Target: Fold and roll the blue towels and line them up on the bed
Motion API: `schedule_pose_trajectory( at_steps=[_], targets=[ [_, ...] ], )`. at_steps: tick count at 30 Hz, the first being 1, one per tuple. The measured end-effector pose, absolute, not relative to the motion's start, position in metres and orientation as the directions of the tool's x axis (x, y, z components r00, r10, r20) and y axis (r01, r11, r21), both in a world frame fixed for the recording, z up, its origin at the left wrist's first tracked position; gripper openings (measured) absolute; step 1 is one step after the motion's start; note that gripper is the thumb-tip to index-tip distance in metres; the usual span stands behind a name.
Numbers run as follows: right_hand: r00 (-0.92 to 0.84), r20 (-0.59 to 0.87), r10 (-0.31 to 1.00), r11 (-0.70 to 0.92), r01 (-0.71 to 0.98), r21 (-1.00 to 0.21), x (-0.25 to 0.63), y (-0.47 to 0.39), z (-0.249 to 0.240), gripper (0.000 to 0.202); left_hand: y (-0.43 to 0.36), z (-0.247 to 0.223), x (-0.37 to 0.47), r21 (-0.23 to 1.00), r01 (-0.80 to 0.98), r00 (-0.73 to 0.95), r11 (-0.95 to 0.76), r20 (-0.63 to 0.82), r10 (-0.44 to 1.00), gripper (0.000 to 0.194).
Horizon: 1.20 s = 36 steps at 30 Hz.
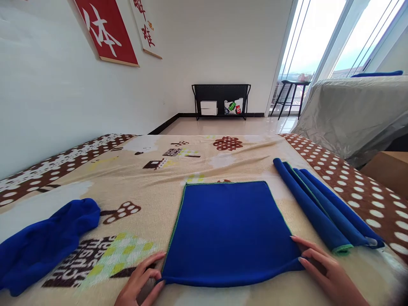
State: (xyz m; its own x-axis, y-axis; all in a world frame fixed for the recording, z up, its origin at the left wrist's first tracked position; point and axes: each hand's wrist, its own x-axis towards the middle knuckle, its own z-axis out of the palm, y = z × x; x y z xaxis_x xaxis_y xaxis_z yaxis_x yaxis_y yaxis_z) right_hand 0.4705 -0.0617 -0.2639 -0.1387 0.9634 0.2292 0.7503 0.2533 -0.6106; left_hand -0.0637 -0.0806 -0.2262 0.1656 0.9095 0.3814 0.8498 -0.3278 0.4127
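Note:
A square blue cloth with green stitched edges lies spread flat on a patterned blanket. My left hand pinches its near left corner between thumb and fingers. At the near right, my right hand grips the cloth's edge, which is slightly raised and turned over along the front. To the right of this cloth lie several rolled blue cloths side by side, also trimmed in green. A crumpled blue cloth rests on the left.
The blanket has a brown border with white dots. Beyond it stands a low black rack holding white boxes. At right are a black stool, a plastic-covered piece of furniture and a cardboard box.

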Motion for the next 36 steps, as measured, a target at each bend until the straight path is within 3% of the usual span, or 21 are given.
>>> schedule_pose_trajectory(
  at_steps=[7,13,17,23,32,36],
  targets=[
    [-0.043,0.359,0.932,0.235,0.827,-0.511,0.466,-0.060,-0.276,0.030,-0.073,-0.248,-0.067,0.235,0.934,0.163,-0.268,0.386,0.908,0.016],
    [-0.006,0.464,0.886,0.242,0.858,-0.453,0.466,-0.064,-0.286,0.024,-0.079,-0.251,-0.063,0.268,0.930,0.120,-0.250,0.421,0.899,0.010],
    [-0.095,0.545,0.833,0.333,0.873,-0.357,0.463,-0.069,-0.282,0.013,-0.083,-0.245,-0.054,0.299,0.915,0.119,-0.271,0.442,0.889,0.010],
    [-0.204,0.633,0.746,0.409,0.892,-0.194,0.460,-0.072,-0.274,0.015,-0.083,-0.243,-0.051,0.186,0.917,0.222,-0.353,0.497,0.839,0.016],
    [-0.134,0.681,0.720,0.236,0.970,-0.058,0.431,-0.075,-0.269,0.035,-0.080,-0.236,-0.037,-0.064,0.930,0.326,-0.362,0.599,0.732,0.016],
    [-0.124,0.724,0.679,0.176,0.984,0.003,0.407,-0.072,-0.267,0.028,-0.077,-0.239,-0.017,-0.059,0.959,0.238,-0.276,0.694,0.679,0.016]
  ],
)
